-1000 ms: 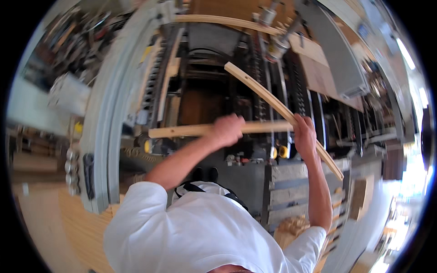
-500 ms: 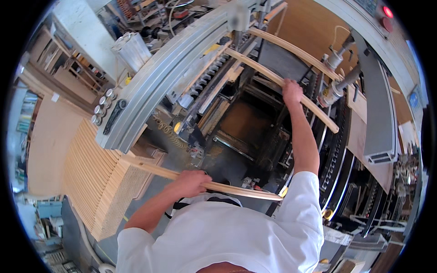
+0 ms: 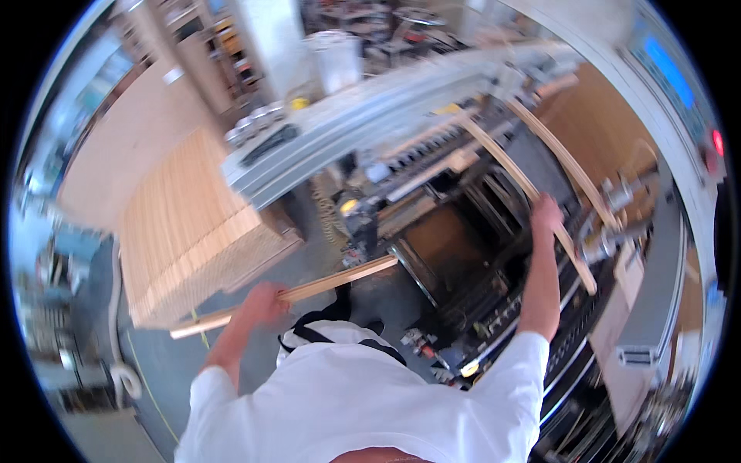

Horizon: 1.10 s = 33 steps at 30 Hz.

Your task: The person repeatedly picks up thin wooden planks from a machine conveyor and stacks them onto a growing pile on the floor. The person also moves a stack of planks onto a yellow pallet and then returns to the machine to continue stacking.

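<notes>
**Beside a grey-and-black metal machine (image 3: pixel 363 127): two lengths handled**

By the blurred left hand (image 3: pixel 265 303), one long, pale wooden strip (image 3: pixel 340 282) is gripped, its right end near the machine; by the right hand (image 3: pixel 546 212), a second slim, pale wooden strip (image 3: pixel 498 155) is grasped over the machine. Positioning seems to be in hand, calling next for steady grips. Beyond, one further pale wooden strip (image 3: pixel 563 158) is counted; leftward, one stack of pale wooden boards (image 3: pixel 189 224).

The stack of wooden strips (image 3: pixel 185 231) stands left of the machine frame (image 3: pixel 421 282). In front of the stack slants a near strip (image 3: pixel 347 276); over the frame reaches a second strip (image 3: pixel 502 160), a third strip (image 3: pixel 562 157) to its right. A hose (image 3: pixel 116 309) lies left of the stack.
</notes>
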Each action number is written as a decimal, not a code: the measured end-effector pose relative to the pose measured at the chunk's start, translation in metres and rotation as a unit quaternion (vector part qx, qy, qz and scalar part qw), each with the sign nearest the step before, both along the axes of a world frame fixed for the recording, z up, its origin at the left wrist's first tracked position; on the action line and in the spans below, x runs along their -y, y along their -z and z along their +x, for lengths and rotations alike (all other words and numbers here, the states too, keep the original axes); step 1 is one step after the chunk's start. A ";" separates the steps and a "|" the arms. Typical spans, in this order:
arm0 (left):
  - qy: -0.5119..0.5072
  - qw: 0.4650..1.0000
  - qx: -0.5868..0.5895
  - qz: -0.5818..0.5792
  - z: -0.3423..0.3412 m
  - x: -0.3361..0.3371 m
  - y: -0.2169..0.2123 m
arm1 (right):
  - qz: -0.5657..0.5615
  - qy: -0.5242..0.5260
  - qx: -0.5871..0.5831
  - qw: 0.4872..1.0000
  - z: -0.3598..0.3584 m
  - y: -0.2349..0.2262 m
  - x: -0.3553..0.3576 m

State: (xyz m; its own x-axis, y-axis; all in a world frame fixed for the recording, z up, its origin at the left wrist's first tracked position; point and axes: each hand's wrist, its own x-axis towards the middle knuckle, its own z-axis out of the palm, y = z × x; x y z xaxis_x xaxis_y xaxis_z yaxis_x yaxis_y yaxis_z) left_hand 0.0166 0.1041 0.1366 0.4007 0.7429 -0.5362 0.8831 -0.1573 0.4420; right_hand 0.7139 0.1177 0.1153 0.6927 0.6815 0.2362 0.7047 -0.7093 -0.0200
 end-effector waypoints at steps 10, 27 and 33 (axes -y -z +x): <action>-0.078 0.994 0.022 0.074 -0.080 0.026 0.051 | -0.038 -0.015 0.030 0.999 0.012 -0.001 0.008; -0.485 0.824 0.250 0.153 -0.373 -0.011 0.009 | 0.356 -0.155 -0.159 0.908 -0.179 -0.035 -0.028; -0.566 0.760 0.061 0.314 -0.542 -0.130 0.055 | 0.364 -0.205 -0.395 0.818 -0.369 0.036 -0.029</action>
State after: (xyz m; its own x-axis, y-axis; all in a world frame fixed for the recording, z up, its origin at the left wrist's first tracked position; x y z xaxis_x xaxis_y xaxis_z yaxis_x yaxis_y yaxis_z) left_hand -0.5249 0.2346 0.0821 -0.6671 0.7429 0.0559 0.5683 0.4589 0.6830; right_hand 0.3450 0.1464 0.0797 0.5736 0.7725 0.2723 0.4431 -0.0130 -0.8964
